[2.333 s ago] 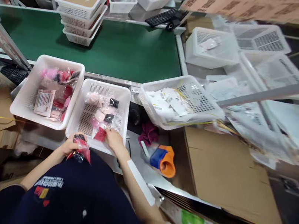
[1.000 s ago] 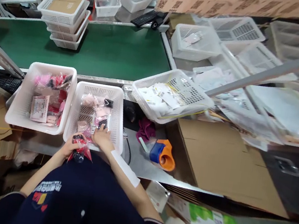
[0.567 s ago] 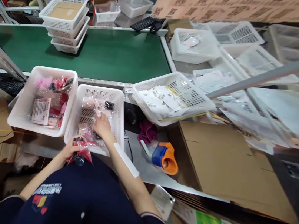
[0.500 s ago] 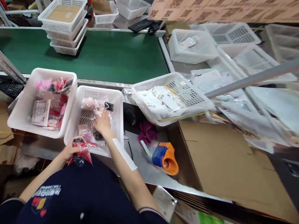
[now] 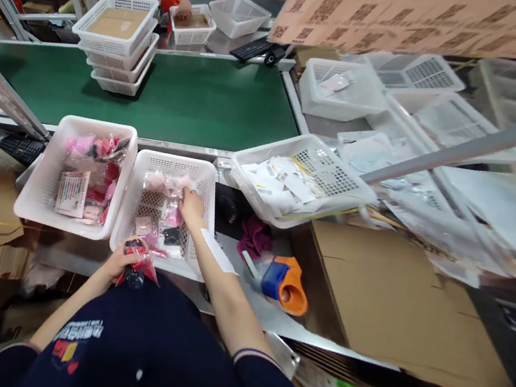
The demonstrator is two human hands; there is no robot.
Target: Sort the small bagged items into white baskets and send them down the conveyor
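My left hand (image 5: pixel 123 259) is closed round red and black items in clear plastic bags (image 5: pixel 140 266), held against the near edge of the right-hand white basket (image 5: pixel 209 205). Inside that basket, my right hand (image 5: pixel 192 209) has its fingers curled down on a pink bagged item (image 5: pixel 185 181) near the far right corner; the fingertips are partly hidden. More pink bagged pieces (image 5: pixel 157 181) lie along its far side. A black bagged piece (image 5: pixel 171 235) rests nearer me. To the left stands a fuller white basket (image 5: pixel 29 195) with pink and red bagged items and a printed card (image 5: pixel 72 193).
A green conveyor belt (image 5: pixel 214 96) runs beyond the baskets, carrying a stack of white baskets (image 5: pixel 115 46). A tilted basket of labels (image 5: pixel 284 181), an orange and blue tape dispenser (image 5: pixel 290 287) and a large cardboard box (image 5: pixel 393 291) are at right. Across the belt, a person's hand (image 5: pixel 183 10) is in a basket.
My right hand has moved slightly right in the basket. The black piece formerly by its fingertips no longer lies there; a black piece shows nearer me. My left hand keeps its hold.
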